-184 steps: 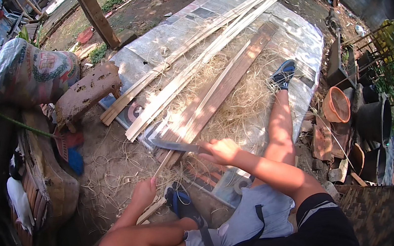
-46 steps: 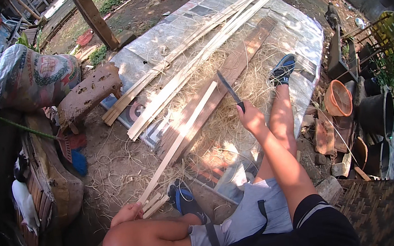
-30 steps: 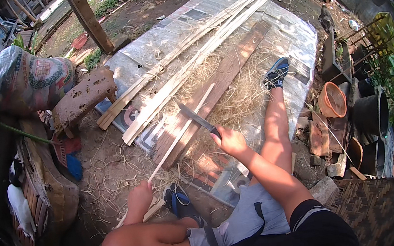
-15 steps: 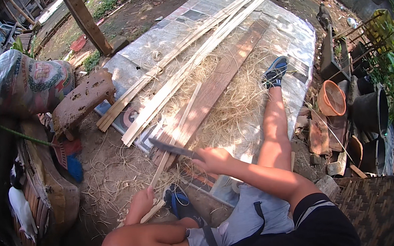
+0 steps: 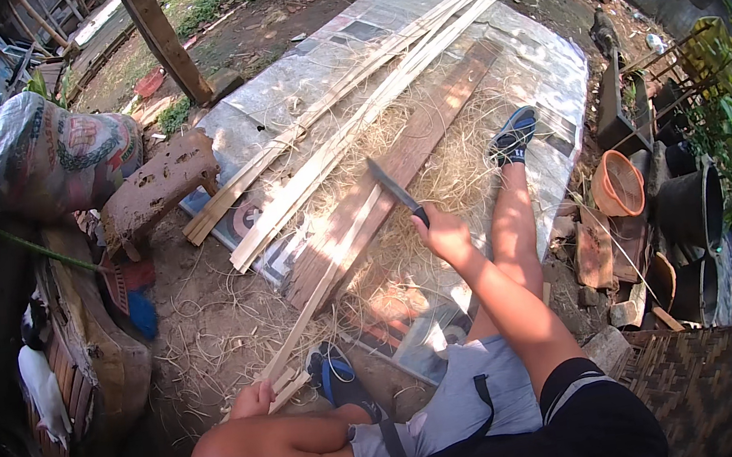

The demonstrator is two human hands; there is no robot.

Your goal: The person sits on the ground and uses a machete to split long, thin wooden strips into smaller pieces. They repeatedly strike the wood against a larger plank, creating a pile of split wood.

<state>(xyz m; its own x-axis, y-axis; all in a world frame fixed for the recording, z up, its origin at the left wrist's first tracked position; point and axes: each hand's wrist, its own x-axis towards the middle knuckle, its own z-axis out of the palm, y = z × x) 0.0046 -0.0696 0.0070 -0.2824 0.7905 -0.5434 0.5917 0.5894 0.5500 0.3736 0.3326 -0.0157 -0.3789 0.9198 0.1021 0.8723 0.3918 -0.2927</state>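
Observation:
My right hand (image 5: 445,235) is closed round the dark handle of a knife (image 5: 394,190). Its blade points away and to the left, over the far end of a pale bamboo strip (image 5: 328,280). My left hand (image 5: 253,399), beside my bent left knee, grips the near end of that strip. The strip slants across a long brown wooden board (image 5: 423,133) that lies on a ground sheet. Thin curly shavings (image 5: 447,176) are heaped on both sides of the board.
Bundled pale strips (image 5: 368,103) lie beyond the board on the grey sheet (image 5: 547,57). A stuffed sack (image 5: 56,154) and a worn wooden stool (image 5: 155,187) stand at left, near a white-and-black cat (image 5: 43,391). At right are an orange basket (image 5: 616,183) and black pots (image 5: 691,204).
My right hand and the knife have moved away and to the right, toward the strip's far end. My left hand has drawn the strip nearer and slightly left.

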